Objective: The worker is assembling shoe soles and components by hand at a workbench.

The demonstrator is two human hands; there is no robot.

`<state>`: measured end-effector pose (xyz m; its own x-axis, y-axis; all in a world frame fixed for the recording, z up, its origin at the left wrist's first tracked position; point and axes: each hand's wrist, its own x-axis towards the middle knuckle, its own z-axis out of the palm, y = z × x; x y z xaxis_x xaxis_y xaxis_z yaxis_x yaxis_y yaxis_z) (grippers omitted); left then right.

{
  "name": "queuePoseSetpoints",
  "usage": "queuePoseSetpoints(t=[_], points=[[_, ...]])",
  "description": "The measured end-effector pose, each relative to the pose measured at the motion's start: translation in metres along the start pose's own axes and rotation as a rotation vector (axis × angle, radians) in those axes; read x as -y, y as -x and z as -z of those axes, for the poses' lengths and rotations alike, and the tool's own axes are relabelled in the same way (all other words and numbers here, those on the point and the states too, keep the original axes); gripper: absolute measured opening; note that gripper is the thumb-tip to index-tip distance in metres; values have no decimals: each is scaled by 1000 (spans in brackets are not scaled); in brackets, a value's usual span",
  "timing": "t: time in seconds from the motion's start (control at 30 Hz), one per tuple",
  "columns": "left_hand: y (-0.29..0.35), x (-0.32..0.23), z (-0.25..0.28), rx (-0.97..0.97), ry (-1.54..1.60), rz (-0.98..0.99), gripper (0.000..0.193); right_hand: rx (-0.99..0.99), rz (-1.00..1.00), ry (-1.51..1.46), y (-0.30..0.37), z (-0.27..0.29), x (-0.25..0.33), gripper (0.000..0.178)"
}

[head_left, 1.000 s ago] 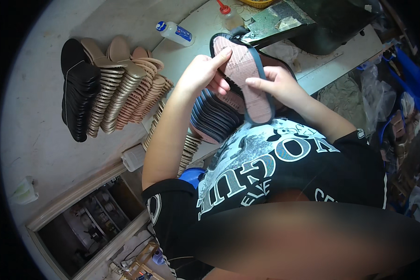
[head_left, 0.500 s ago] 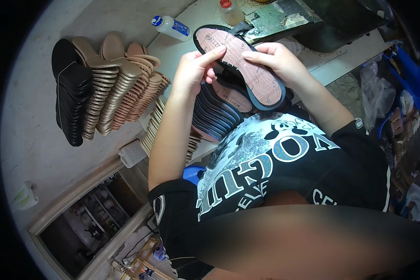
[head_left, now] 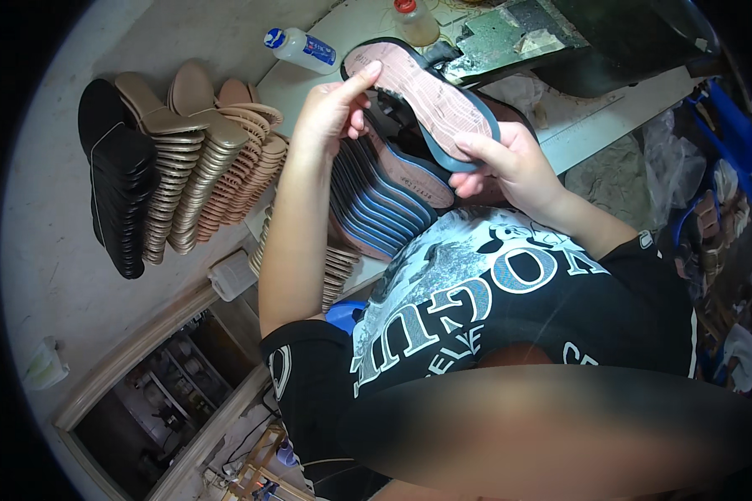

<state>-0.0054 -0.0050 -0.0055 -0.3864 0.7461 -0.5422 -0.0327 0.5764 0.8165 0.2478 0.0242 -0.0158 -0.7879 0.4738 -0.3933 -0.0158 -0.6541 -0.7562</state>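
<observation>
Between my hands, above the table, is a shoe insole (head_left: 418, 92) with a pinkish, lined face and a dark rim. My left hand (head_left: 338, 104) pinches its far left edge, thumb on the pink face. The near right end is gripped by my right hand (head_left: 510, 163), with the thumb on top and fingers curled below. A dark strap piece (head_left: 443, 55) sticks out beside the insole's far edge. Under my hands lies a row of dark insoles with bluish edges (head_left: 372, 196), overlapping one another; the nearest one shows a pink face.
Black insoles (head_left: 125, 184), gold ones (head_left: 171, 159) and pink-beige ones (head_left: 246, 150) stand stacked at the left. A white bottle with a blue cap (head_left: 301, 50) and a red-capped bottle (head_left: 415, 23) are at the back. A green board (head_left: 514, 37) lies behind the insole. Clear plastic (head_left: 673, 159) hangs at the right.
My right hand has slid from the insole's middle edge to its near end and now wraps around it. The insole has tilted and shifted slightly left and away, with my left hand still on it.
</observation>
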Motion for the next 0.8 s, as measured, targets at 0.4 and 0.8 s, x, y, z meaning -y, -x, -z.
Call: queuePoseSetpoints(t=[0.4,0.8], points=[[-36,-53,16,149,-962,-987,53,-54,129,-62,-43,-14,0,33],[-18,-64,4,343,-946,-508,40,-118,54,-36,-46,-17,15,47]])
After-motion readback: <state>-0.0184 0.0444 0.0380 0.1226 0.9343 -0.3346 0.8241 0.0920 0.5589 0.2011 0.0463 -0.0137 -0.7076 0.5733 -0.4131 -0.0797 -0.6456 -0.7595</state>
